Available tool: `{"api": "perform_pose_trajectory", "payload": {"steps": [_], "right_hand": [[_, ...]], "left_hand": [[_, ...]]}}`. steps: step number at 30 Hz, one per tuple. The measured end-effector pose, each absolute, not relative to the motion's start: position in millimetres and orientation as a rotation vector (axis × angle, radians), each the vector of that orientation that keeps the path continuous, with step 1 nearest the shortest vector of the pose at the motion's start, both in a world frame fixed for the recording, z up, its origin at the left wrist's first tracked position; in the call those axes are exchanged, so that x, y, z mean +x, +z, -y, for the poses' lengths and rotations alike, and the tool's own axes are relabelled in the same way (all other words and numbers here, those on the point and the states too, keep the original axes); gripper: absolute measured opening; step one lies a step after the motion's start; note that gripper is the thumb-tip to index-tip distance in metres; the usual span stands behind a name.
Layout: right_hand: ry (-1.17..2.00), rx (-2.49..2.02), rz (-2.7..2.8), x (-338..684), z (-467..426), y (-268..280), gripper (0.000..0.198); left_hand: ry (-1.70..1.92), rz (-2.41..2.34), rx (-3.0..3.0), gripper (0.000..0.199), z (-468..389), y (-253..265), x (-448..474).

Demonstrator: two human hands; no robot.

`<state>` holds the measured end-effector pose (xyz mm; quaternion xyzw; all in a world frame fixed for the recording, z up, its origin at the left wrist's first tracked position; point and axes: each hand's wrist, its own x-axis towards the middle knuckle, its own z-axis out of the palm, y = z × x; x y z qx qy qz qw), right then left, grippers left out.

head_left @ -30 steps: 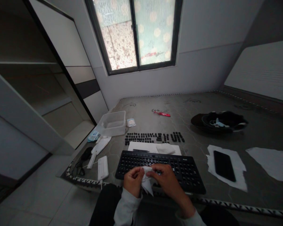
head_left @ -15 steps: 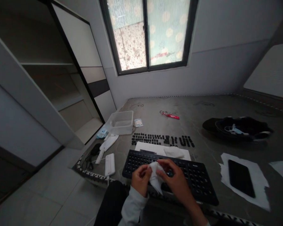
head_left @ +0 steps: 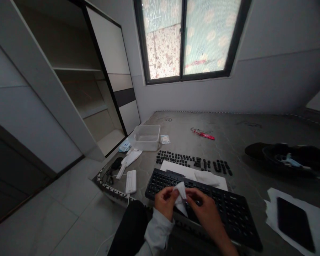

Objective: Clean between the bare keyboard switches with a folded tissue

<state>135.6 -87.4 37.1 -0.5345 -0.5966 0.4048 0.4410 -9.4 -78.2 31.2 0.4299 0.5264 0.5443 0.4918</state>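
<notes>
Between my two hands is a crumpled white tissue (head_left: 180, 199), held above the front edge of a black keyboard (head_left: 237, 209). My left hand (head_left: 164, 202) pinches the tissue from its left side, fingers curled. From the other side my right hand (head_left: 202, 206) grips it with thumb and fingertips. The keyboard lies at a slant, its keycaps off, and my hands cover part of it. Behind it are a white sheet (head_left: 170, 166) and a folded tissue (head_left: 206, 177). Rows of loose black keycaps (head_left: 176, 157) lie beyond the sheet.
A clear plastic box (head_left: 146, 144) and a small packet (head_left: 165, 139) stand farther back. White power bank (head_left: 131, 182) and cables are at the left edge. To the right lie a black cap (head_left: 290, 160) and a phone (head_left: 294, 222) on white paper. A red item (head_left: 204, 134) lies behind.
The view has turned slightly left, so things appear farther right. The tissue has been reshaped between my fingers, with a pointed fold now standing up. Both hands still hold it.
</notes>
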Motion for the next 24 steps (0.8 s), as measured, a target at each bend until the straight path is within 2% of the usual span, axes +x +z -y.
{"api": "perform_pose_trajectory", "payload": {"steps": [7, 14, 20, 24], "right_hand": [[0.875, -1.379, 1.427, 138.1, 85.8, 36.5, 0.028], [1.009, -1.274, 1.409, 137.3, 87.4, 38.7, 0.034], [1.134, -1.222, 1.265, 135.3, 84.5, 30.7, 0.025], [1.035, -1.186, 1.394, 136.6, 86.3, 35.1, 0.013]], "left_hand": [[1.295, -1.257, 1.042, 0.035, 74.4, 20.2, -10.9], [1.308, -1.264, 1.003, 0.035, 72.4, 23.1, -11.6], [1.315, -1.224, 0.967, 0.036, 75.1, 27.8, -8.4], [1.339, -1.229, 0.954, 0.036, 71.9, 22.1, -10.6]]}}
